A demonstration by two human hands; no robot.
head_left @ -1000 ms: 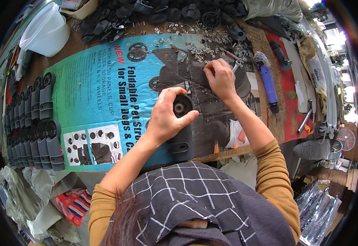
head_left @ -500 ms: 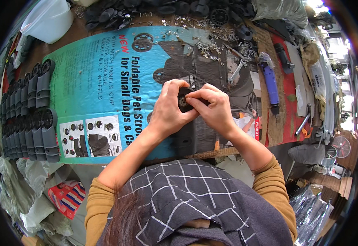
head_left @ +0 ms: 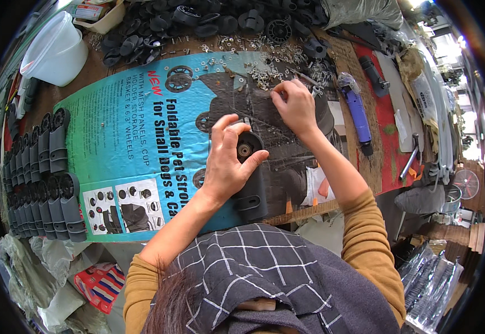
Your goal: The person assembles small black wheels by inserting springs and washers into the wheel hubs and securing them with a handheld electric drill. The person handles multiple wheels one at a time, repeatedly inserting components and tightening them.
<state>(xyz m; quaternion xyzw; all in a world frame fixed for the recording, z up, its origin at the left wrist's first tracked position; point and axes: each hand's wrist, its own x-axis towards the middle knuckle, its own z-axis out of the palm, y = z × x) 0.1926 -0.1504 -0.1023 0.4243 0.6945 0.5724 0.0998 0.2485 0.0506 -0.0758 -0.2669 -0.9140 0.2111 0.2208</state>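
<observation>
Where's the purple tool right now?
In the head view, the purple tool lies right of the right hand, on the brown strip just left of the red sheet.

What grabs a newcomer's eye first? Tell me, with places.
A glossy blue-green printed sheet across the middle stands out first. Over it, the left hand grips a long dark grey plastic part at its round end; the right hand is near scattered small silvery metal pieces. Two rows of similar plastic parts line its left edge.
</observation>
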